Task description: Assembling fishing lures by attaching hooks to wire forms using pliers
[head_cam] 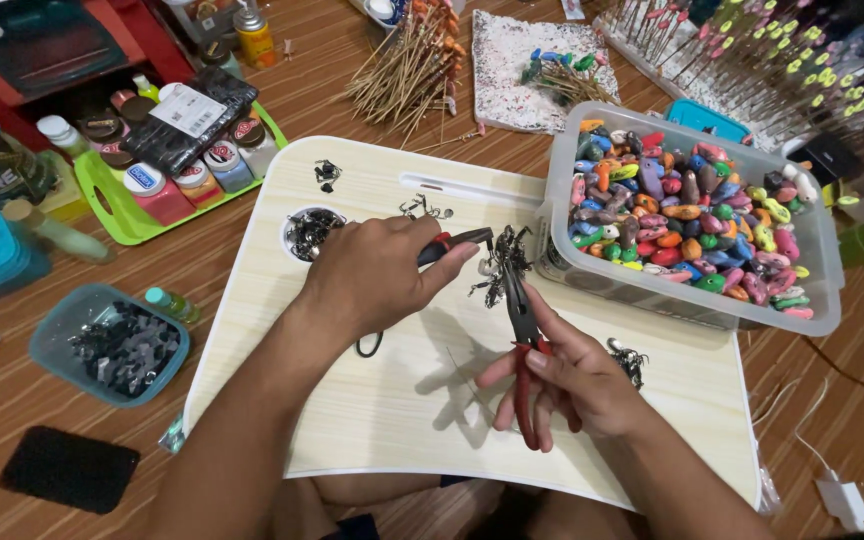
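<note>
I am watching the left hand [372, 275] and right hand [567, 375], each clamped on red-handled pliers [520, 330], working what looks like a tangled metal ring cluster [504, 262] over the lap desk [372, 420], risking pieces slipping free.

Home craft workspace, floor level. Pale lap desk [372, 420] on wood-plank floor [282, 80]; clear bin of coloured beads [692, 215] at right; green tray of paint jars [167, 175] far left; painted sticks on drying racks [802, 60] far right.
</note>
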